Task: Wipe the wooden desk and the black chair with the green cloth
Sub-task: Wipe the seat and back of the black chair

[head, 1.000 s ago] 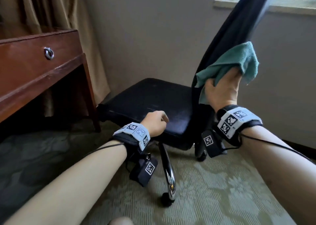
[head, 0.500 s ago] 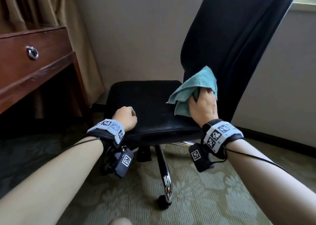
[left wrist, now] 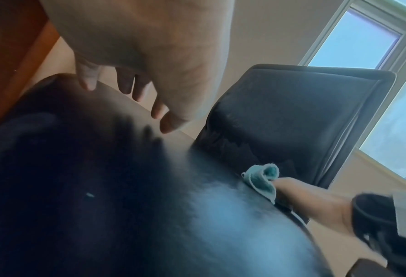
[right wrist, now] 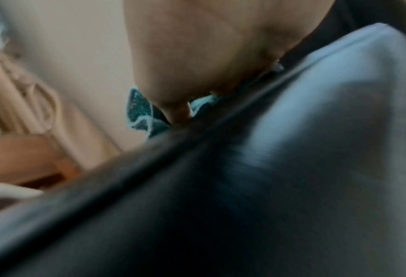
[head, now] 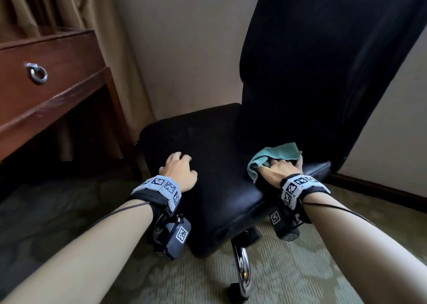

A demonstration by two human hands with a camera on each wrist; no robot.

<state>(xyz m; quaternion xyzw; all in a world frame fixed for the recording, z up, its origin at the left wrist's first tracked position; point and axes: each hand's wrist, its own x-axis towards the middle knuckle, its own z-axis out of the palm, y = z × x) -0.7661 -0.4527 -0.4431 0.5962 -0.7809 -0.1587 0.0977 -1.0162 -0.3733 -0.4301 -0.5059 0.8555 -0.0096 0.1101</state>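
The black chair has its seat (head: 208, 165) in front of me and its tall backrest (head: 323, 61) at the upper right. My right hand (head: 279, 168) grips the bunched green cloth (head: 277, 153) and presses it onto the seat's right rear, at the foot of the backrest. The left wrist view shows the same cloth (left wrist: 261, 178) under that hand (left wrist: 315, 198). My left hand (head: 180, 167) lies over the seat's left half and holds nothing. Its fingers (left wrist: 135, 90) hang loosely bent just above the leather. The wooden desk (head: 57, 100) stands at the left.
The desk has a drawer with a metal ring pull (head: 37, 72). A tan curtain (head: 57, 3) hangs behind it. The chair's chrome leg (head: 242, 269) and a caster reach toward me over green patterned carpet (head: 300, 269). A beige wall is close behind the chair.
My right hand brought the cloth down from the backrest to the rear of the seat. My left hand moved from the seat's front edge onto the seat, its fist loosened.
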